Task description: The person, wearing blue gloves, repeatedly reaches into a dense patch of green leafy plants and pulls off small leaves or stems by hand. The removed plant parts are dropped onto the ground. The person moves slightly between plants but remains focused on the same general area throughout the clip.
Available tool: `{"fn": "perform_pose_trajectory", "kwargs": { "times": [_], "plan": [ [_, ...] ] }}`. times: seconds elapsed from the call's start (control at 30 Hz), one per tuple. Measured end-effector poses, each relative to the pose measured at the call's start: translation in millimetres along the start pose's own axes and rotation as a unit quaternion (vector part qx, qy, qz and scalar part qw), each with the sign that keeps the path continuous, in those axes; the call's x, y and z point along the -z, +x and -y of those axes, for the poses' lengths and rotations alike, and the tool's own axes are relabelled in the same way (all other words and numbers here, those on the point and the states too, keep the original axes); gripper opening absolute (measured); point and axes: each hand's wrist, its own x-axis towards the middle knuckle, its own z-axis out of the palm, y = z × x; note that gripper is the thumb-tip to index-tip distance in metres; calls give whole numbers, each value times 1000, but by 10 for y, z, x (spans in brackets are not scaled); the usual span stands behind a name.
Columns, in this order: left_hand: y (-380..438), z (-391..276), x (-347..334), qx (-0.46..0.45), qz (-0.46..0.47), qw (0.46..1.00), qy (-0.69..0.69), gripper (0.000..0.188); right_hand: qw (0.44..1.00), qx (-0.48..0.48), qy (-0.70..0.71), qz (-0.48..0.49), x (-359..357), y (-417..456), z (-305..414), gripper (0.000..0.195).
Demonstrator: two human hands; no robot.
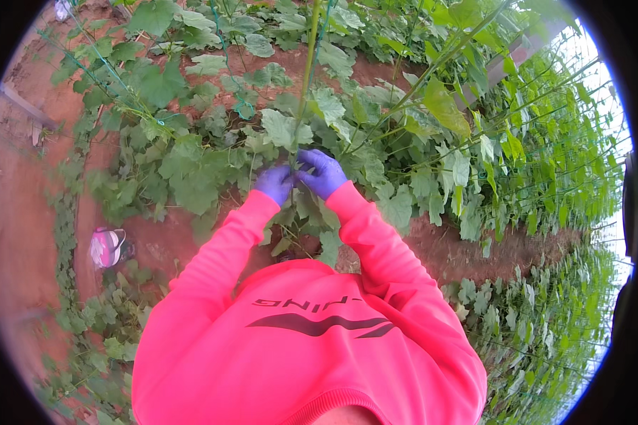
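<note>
My left hand (274, 184) and my right hand (323, 173), both in purple gloves, meet at a green vine stem (307, 69) in front of my chest. The fingertips of both hands close around the lower stem among broad, lobed leaves (284, 129). Just what the fingers pinch there is too small to make out. Alongside the stem runs a thin green string (323, 26). Below the hands, more leaves and thin stalks hang over the soil.
Leafy vine rows stretch to the right (542, 143), with slanting stems (430, 69) near my right arm. Another string (224, 53) ends in a tangle left of the stem. A pink-and-white bucket (106, 247) stands at left beside a bare soil path (21, 212).
</note>
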Motion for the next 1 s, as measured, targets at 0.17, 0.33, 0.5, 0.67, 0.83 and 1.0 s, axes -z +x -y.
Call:
{"fn": "perform_pose_trajectory", "kwargs": {
  "times": [0.17, 0.33, 0.5, 0.67, 0.83, 1.0],
  "plan": [
    [1, 120, -68, 41, 6, 996, -75, 18, 974, -97, -202, 2, -82, 30, 76, 24],
    [-26, 143, -50, 7, -26, 1000, 15, 24, 991, -30, 21, -127, 34, 155, 304, 30],
    [-54, -10, 138, 28, -23, 999, -5, 24, 991, -66, 99, -63, 143, 361, 477, 25],
    [210, -844, 935, -78, -173, 963, -192, 28, 992, -62, 103, -47, 163, 319, 533, 18],
    [407, -768, 886, -21, -55, 948, -312, 18, 1000, 12, 9, -8, 166, 339, 636, 14],
    [440, -657, 872, -56, -47, 964, -257, 23, 997, 29, -26, 63, 193, 268, 434, 20]
  ]
}}
